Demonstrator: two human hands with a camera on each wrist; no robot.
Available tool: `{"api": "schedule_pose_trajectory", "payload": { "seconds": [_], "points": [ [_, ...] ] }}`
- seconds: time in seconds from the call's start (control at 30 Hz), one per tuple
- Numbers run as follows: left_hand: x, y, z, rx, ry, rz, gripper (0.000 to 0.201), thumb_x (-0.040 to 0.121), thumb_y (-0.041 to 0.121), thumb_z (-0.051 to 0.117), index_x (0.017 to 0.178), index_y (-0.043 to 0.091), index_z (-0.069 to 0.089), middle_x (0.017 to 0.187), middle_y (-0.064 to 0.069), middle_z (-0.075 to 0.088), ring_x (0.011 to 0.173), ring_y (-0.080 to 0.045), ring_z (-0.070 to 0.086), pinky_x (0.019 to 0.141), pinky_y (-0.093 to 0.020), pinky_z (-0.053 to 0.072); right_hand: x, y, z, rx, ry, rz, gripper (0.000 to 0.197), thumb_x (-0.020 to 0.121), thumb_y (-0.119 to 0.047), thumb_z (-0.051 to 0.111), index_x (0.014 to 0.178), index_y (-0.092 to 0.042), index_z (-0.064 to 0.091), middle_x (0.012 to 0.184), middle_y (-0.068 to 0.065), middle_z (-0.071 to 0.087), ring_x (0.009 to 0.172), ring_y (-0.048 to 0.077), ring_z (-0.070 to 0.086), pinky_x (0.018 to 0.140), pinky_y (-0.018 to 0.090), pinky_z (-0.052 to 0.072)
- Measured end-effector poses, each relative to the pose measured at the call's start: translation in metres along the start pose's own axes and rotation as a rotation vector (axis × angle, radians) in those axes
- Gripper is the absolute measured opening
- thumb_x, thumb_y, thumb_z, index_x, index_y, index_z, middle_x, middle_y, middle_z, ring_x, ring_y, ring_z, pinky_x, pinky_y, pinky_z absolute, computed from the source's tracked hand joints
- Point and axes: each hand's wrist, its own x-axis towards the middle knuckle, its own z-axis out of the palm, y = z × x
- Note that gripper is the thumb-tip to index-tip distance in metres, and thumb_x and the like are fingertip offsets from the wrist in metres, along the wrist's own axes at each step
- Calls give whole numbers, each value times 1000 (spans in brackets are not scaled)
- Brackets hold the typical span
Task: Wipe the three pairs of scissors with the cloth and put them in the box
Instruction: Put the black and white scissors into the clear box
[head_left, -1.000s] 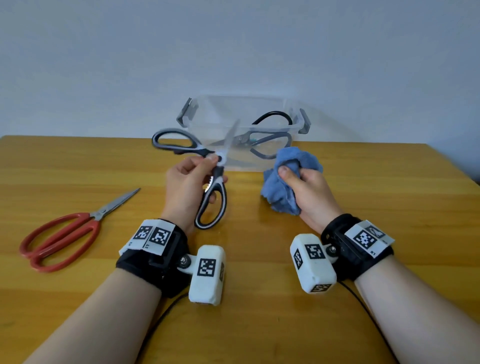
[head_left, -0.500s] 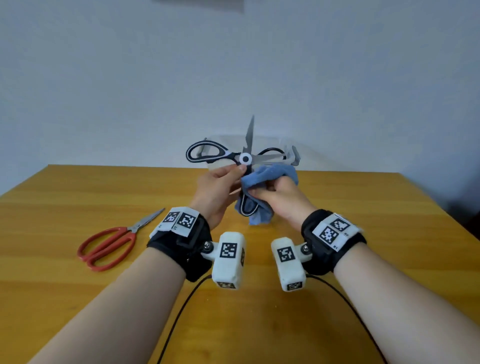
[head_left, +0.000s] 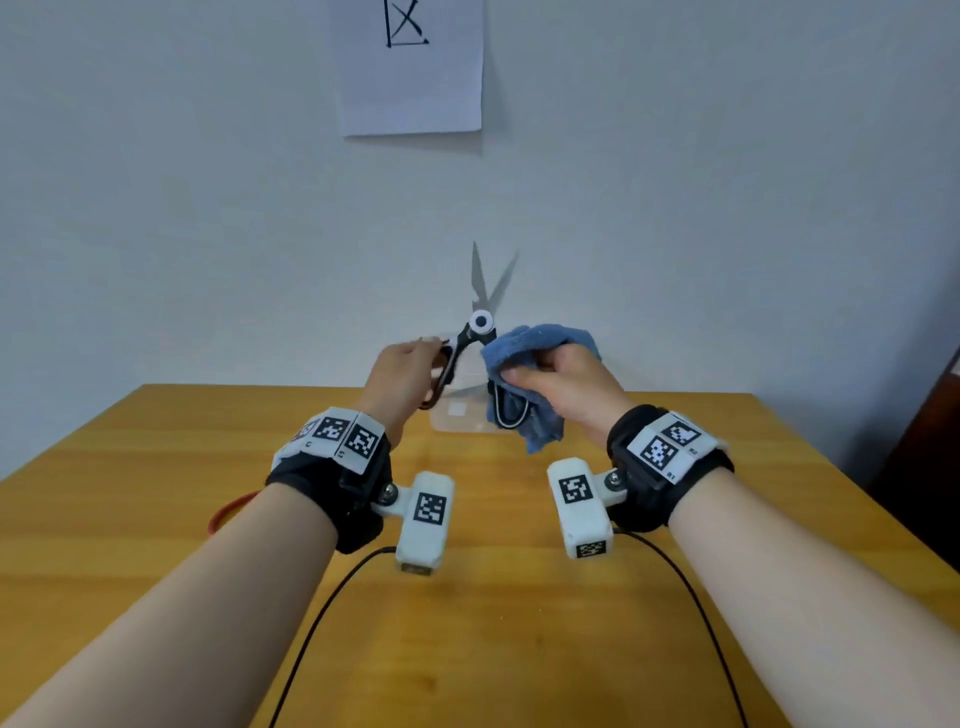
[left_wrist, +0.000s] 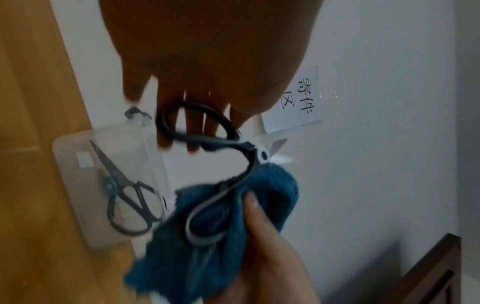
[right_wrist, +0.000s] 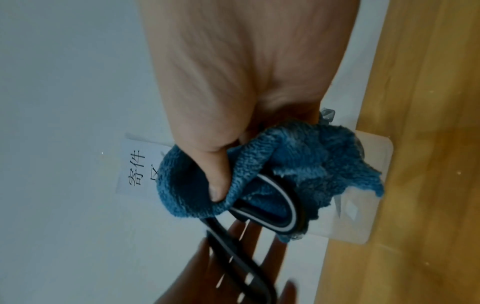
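I hold the black-and-white scissors (head_left: 481, 321) above the table, blades slightly apart and pointing up. My left hand (head_left: 410, 371) has its fingers through one black handle loop (left_wrist: 192, 123). My right hand (head_left: 556, 382) pinches the blue cloth (head_left: 530, 374) round the other, white-edged handle (right_wrist: 285, 205), thumb (right_wrist: 218, 174) on top. Behind the hands stands the clear plastic box (left_wrist: 67, 144) with a dark pair of scissors (left_wrist: 124, 195) lying in it. Only a sliver of the red-handled scissors (head_left: 228, 512) shows beside my left wrist.
The wooden table (head_left: 493, 623) runs to a white wall with a paper sign (head_left: 410, 67) on it. Two black cables (head_left: 322, 623) trail from the wrist cameras toward me. A dark piece of wooden furniture (head_left: 935, 467) stands at the right edge.
The scissors turned so both blades point up and the blades came closer together. The cloth shifted onto the right-hand handle. The view tilted up, bringing the wall sign into sight.
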Motion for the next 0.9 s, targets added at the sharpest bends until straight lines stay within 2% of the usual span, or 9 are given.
{"api": "schedule_pose_trajectory", "payload": {
  "seconds": [0.07,0.17,0.23,0.33,0.5,0.63,0.73,0.83,0.9],
  "points": [
    [-14,6,7,-61,-157,-59,36,111,31,39,99,17,70,93,-1,75,91,-25,69,80,-35,57,0,-5,1,52,43,10,33,92,-32,73,115,-8,72,109,4,75,105,20,70,100,45,54],
    [-17,10,13,-53,-269,-25,39,111,32,35,107,17,71,99,-3,77,88,-23,71,87,-45,60,-1,-2,1,156,84,56,23,93,-26,72,106,-8,74,105,10,76,102,24,71,99,48,54],
    [-11,10,12,62,-276,5,35,109,38,44,112,18,72,108,-1,75,94,-20,70,81,-38,60,0,3,-5,217,99,73,17,91,-26,74,98,-10,75,101,10,77,100,25,73,98,50,55],
    [2,2,12,198,-225,43,16,102,27,60,104,20,75,94,1,69,81,-13,64,67,-26,51,3,7,-13,226,118,93,25,89,-32,76,99,-9,76,100,10,78,99,26,73,97,50,56],
    [24,-11,26,-214,-97,-175,9,98,7,66,104,5,73,83,-4,76,68,-16,72,50,-22,51,16,21,-26,363,260,215,29,90,-40,73,90,-11,77,95,15,77,94,30,74,90,55,58],
    [59,-16,46,-531,48,-389,9,96,-4,65,87,-4,63,67,-12,72,69,-22,73,54,-27,62,31,35,-35,404,300,292,24,92,-37,72,88,-13,76,95,13,77,96,30,73,93,53,57],
    [86,-18,63,-712,-37,-530,24,104,-3,51,80,-5,57,79,-17,62,77,-25,64,70,-30,62,43,43,-39,424,294,306,23,90,-37,73,93,-14,77,97,12,77,97,30,73,92,53,58],
    [105,-17,76,-834,-90,-603,26,108,1,42,87,-5,57,91,-18,56,81,-28,61,62,-29,61,50,49,-43,445,288,332,23,92,-37,72,99,-15,75,101,12,76,99,31,72,89,51,59],
    [112,-16,83,-901,-135,-615,22,109,4,42,102,-7,60,99,-19,59,84,-28,63,62,-33,63,54,55,-46,472,299,340,22,92,-35,72,101,-15,74,104,12,76,99,30,71,89,50,59]
  ]
}}
